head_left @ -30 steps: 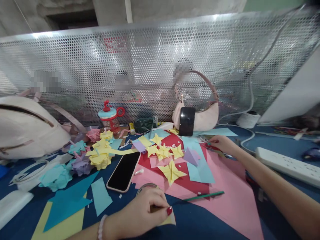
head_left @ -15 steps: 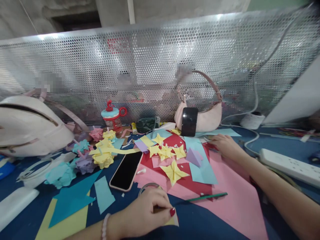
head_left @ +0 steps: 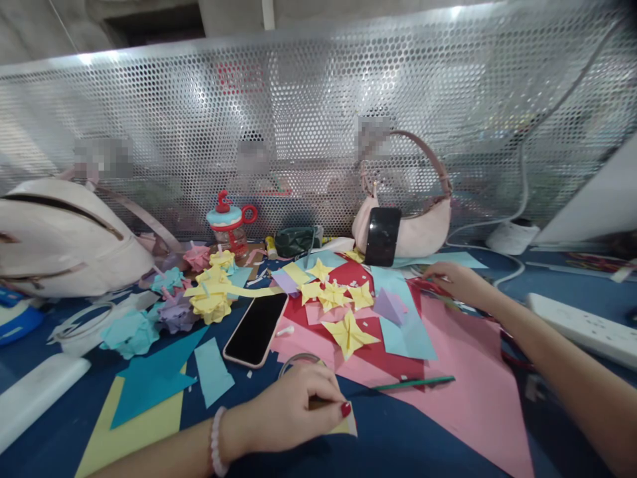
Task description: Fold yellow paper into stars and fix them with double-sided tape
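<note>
My left hand (head_left: 291, 411) rests near the front edge with its fingers closed on a small yellow piece of paper (head_left: 344, 425), right beside a roll of clear tape (head_left: 298, 362). My right hand (head_left: 455, 282) reaches far across the table and lies over a red-handled tool (head_left: 423, 285), maybe scissors, on the red paper (head_left: 378, 362); its fingers curl down over it. Several folded yellow paper stars (head_left: 348, 332) lie between the two hands. A green pencil (head_left: 413, 383) lies on the big pink sheet (head_left: 462, 392).
A phone (head_left: 256, 328) lies face up left of the stars. Crumpled paper flowers (head_left: 209, 302) sit farther left. A pink handbag (head_left: 413, 229) with a black phone (head_left: 382, 236), a small bottle (head_left: 229, 226), a white backpack (head_left: 60, 242) and a power strip (head_left: 582, 322) stand before the perforated metal screen (head_left: 318, 126).
The view has drifted so that everything sits slightly right and higher. Both hands stay where they were, the left on the yellow paper and the right on the red-handled tool.
</note>
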`<move>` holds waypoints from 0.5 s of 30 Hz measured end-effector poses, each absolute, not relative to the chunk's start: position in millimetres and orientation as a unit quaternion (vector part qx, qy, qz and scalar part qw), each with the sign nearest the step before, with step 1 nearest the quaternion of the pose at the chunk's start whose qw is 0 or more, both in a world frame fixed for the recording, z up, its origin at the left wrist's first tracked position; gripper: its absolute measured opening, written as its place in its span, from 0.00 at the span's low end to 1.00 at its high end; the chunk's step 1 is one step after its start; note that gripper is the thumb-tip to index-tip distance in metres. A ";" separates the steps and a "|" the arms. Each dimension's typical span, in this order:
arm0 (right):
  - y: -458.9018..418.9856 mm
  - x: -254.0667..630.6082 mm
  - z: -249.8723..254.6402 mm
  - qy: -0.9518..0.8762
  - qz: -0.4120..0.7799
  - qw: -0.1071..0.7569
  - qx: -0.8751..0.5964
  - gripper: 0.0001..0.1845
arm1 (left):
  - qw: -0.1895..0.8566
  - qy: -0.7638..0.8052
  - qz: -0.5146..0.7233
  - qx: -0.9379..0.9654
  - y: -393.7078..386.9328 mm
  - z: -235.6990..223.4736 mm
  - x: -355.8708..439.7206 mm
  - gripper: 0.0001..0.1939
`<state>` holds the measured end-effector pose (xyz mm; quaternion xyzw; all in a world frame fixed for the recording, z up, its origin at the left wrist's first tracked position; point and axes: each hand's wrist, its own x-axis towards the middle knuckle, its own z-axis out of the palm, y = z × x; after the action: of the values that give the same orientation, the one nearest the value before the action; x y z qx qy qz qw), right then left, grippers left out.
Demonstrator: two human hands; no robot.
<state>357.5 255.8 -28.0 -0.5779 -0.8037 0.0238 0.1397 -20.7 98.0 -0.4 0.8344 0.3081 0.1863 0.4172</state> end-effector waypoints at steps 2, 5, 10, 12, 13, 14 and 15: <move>254.6 356.6 -24.1 -0.794 0.050 0.129 -0.592 0.16 | 0.415 0.304 0.187 0.837 97.9 -0.5 -20.8 0.12; 253.4 354.5 -22.9 -0.789 0.071 0.112 -0.600 0.14 | 0.415 0.308 0.186 0.836 98.0 -0.5 -20.5 0.12; 253.6 348.2 -27.0 -0.796 0.057 0.096 -0.595 0.16 | 0.416 0.316 0.186 0.832 97.7 -0.8 -19.3 0.11; 253.8 345.9 -28.4 -0.802 0.038 0.092 -0.589 0.17 | 0.414 0.316 0.183 0.834 97.3 -1.3 -19.3 0.11; 253.8 345.0 -29.1 -0.807 0.027 0.090 -0.583 0.17 | 0.412 0.316 0.179 0.835 97.1 -1.5 -19.5 0.11; 253.6 344.3 -29.8 -0.812 0.016 0.089 -0.576 0.17 | 0.412 0.316 0.175 0.836 97.1 -1.7 -19.7 0.11; 253.2 343.7 -30.6 -0.819 0.004 0.088 -0.567 0.16 | 0.411 0.316 0.172 0.837 97.2 -1.7 -19.9 0.12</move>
<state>343.7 253.2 -30.6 -0.5668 -0.8192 0.0042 0.0879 -19.9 97.2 -1.7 0.8374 0.3163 0.1720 0.4112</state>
